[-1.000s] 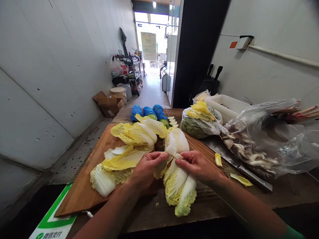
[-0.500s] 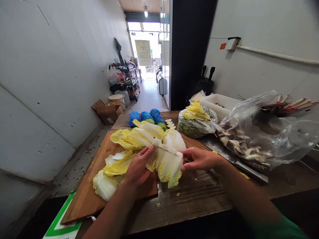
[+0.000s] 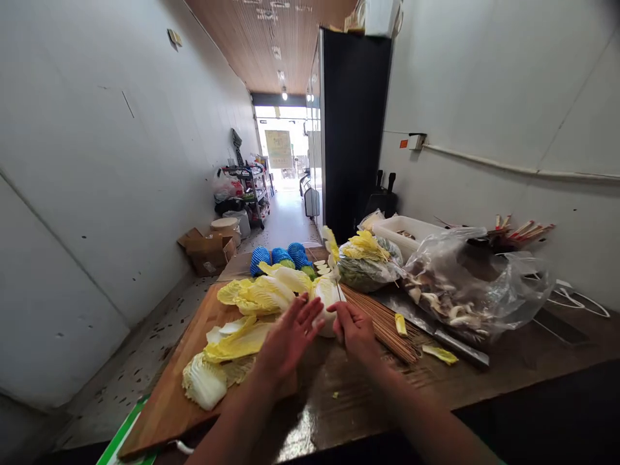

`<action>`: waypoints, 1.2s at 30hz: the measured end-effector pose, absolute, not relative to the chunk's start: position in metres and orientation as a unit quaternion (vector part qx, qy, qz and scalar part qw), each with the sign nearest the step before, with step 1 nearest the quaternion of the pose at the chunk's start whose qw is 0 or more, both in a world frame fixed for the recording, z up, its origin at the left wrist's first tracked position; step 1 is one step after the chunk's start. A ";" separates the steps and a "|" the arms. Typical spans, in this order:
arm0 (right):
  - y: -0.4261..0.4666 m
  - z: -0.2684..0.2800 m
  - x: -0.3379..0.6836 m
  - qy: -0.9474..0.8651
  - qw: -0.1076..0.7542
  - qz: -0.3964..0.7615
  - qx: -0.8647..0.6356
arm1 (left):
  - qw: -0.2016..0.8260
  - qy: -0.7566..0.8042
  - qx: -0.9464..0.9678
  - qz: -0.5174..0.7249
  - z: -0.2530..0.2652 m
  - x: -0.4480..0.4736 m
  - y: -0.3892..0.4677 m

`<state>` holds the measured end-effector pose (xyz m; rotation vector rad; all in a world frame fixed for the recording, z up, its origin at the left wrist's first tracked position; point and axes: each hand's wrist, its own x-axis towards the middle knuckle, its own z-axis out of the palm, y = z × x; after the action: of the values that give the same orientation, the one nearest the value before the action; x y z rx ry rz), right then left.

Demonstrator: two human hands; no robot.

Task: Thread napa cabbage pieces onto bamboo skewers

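My right hand (image 3: 354, 328) is closed around the lower end of a thin skewer (image 3: 338, 292), which points up and away from me. A yellow cabbage leaf (image 3: 331, 244) stands up near its far end. My left hand (image 3: 293, 332) is open beside it, palm turned inward and fingers stretched out, holding nothing. Behind the hands, pale cabbage leaves (image 3: 261, 294) are heaped on the wooden cutting board (image 3: 167, 394). Closer to me on the board lie another yellow leaf (image 3: 237, 345) and a curled white leaf (image 3: 206, 381).
Bare skewers (image 3: 382, 323) lie bundled right of my hands, beside a cleaver (image 3: 460, 349). Beyond are a bag of greens (image 3: 363, 274), a bag of mushrooms (image 3: 450, 294) and a white tub (image 3: 394, 232). Blue-netted vegetables (image 3: 281, 257) sit at the table's far edge.
My left hand has let go of the cabbage on the skewer and opened. My right hand has moved left, and the skewer now points away from me. The view has tilted up.
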<state>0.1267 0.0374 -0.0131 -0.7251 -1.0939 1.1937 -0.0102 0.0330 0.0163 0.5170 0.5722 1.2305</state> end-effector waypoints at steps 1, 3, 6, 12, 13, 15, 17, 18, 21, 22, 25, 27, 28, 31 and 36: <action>0.034 -0.015 0.119 -0.472 0.637 0.527 -0.307 | 0.754 0.291 0.248 0.535 0.018 -0.001 0.029; 0.026 -0.017 0.108 -0.464 0.640 0.540 -0.288 | 0.758 0.324 0.260 0.503 0.021 0.014 0.021; 0.013 -0.019 0.104 -0.449 0.640 0.565 -0.263 | 0.739 0.314 0.262 0.535 0.028 0.028 0.011; 0.001 -0.031 0.102 -0.432 0.645 0.580 -0.247 | 0.684 0.320 0.311 0.577 0.033 0.033 0.002; 0.000 -0.034 0.101 -0.429 0.645 0.583 -0.247 | 0.677 0.321 0.308 0.587 0.033 0.033 0.002; -0.002 -0.039 0.099 -0.423 0.643 0.591 -0.242 | 0.682 0.318 0.294 0.589 0.033 0.033 0.003; -0.003 -0.041 0.098 -0.418 0.639 0.602 -0.235 | 0.710 0.316 0.269 0.569 0.033 0.032 0.005; -0.003 -0.042 0.098 -0.416 0.635 0.609 -0.231 | 0.723 0.318 0.256 0.558 0.033 0.032 0.005; -0.003 -0.042 0.101 -0.415 0.619 0.629 -0.223 | 0.722 0.326 0.245 0.559 0.031 0.032 0.007; -0.003 -0.042 0.102 -0.414 0.615 0.634 -0.220 | 0.713 0.327 0.246 0.570 0.031 0.033 0.007; -0.002 -0.041 0.104 -0.409 0.609 0.645 -0.214 | 0.699 0.335 0.235 0.586 0.031 0.036 0.008; -0.002 -0.040 0.105 -0.404 0.610 0.648 -0.211 | 0.699 0.344 0.221 0.587 0.032 0.039 0.008; -0.002 -0.040 0.106 -0.401 0.611 0.649 -0.210 | 0.699 0.349 0.216 0.586 0.032 0.040 0.008; -0.002 -0.039 0.107 -0.390 0.620 0.648 -0.208 | 0.693 0.359 0.209 0.589 0.034 0.045 0.008; -0.003 -0.039 0.108 -0.367 0.631 0.652 -0.203 | 0.695 0.353 0.240 0.578 0.030 0.049 0.007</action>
<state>0.1079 -0.0026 -0.0385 -0.4649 -0.8412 1.4932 0.0486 0.0074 0.0299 0.5362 0.7885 1.2897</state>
